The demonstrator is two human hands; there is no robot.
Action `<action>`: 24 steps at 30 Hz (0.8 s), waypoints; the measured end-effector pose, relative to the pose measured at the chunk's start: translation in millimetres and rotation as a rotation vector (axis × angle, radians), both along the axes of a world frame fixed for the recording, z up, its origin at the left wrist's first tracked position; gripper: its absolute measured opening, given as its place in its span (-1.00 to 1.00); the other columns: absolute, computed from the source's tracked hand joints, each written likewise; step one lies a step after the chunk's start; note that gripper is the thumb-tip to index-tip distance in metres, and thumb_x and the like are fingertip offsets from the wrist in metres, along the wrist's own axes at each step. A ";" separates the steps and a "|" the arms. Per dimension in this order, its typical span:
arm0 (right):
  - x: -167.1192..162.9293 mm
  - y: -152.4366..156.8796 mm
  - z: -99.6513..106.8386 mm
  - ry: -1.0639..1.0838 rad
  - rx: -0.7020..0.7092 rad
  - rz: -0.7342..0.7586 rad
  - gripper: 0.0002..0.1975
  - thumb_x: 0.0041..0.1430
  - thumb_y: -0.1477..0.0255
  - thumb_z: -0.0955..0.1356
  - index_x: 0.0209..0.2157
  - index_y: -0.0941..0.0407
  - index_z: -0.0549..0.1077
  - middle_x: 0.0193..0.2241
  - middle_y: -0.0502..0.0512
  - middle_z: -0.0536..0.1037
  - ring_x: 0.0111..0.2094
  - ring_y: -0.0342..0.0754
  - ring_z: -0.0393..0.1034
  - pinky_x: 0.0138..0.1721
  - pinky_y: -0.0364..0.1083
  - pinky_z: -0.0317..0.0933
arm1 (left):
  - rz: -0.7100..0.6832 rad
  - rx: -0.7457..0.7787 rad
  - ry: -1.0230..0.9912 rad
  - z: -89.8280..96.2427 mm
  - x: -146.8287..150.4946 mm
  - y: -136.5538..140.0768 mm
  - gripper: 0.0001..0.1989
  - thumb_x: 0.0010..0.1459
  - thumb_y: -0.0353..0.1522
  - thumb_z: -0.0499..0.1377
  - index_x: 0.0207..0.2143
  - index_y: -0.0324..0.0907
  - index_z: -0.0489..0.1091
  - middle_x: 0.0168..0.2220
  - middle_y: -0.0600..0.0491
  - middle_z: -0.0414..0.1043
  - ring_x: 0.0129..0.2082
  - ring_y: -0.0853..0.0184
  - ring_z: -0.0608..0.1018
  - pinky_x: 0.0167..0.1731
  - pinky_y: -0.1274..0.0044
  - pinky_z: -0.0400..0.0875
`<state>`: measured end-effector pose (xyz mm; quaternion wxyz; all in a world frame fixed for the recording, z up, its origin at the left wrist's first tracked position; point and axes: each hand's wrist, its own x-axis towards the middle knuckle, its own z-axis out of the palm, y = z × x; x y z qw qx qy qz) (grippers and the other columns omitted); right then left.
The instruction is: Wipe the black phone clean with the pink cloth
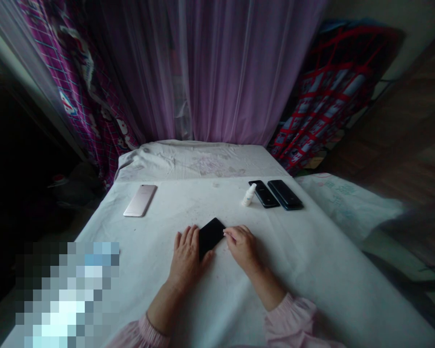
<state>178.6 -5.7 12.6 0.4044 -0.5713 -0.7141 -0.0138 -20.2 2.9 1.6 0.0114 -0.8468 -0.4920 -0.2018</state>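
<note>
A black smartphone (210, 237) lies at a slant on the white tablecloth. My left hand (186, 253) grips it, fingers along its left edge and thumb across its lower end. At the phone's right edge, my right hand (242, 245) is closed in a pinch. A tiny whitish tip shows at those fingertips, too small to identify. Beyond the right hand a small white bottle (249, 195) with a narrow nozzle stands upright.
Two dark phones (264, 194) (285, 195) lie side by side behind the bottle. A pinkish phone (140, 200) rests at the table's left. Purple curtains (224, 72) hang behind the far edge. A pixelated patch hides the lower left.
</note>
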 end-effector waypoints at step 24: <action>2.1 3.0 -2.5 -0.023 -0.007 -0.037 -0.79 0.14 0.63 0.28 -0.37 0.07 0.49 -0.44 0.05 0.58 -0.36 -0.01 0.39 -0.29 -0.08 0.24 | -0.005 -0.004 0.005 -1.5 -0.6 0.5 -0.37 0.23 -0.09 0.05 0.19 -0.35 0.16 0.19 -0.28 0.28 0.21 0.00 0.30 0.16 0.11 0.14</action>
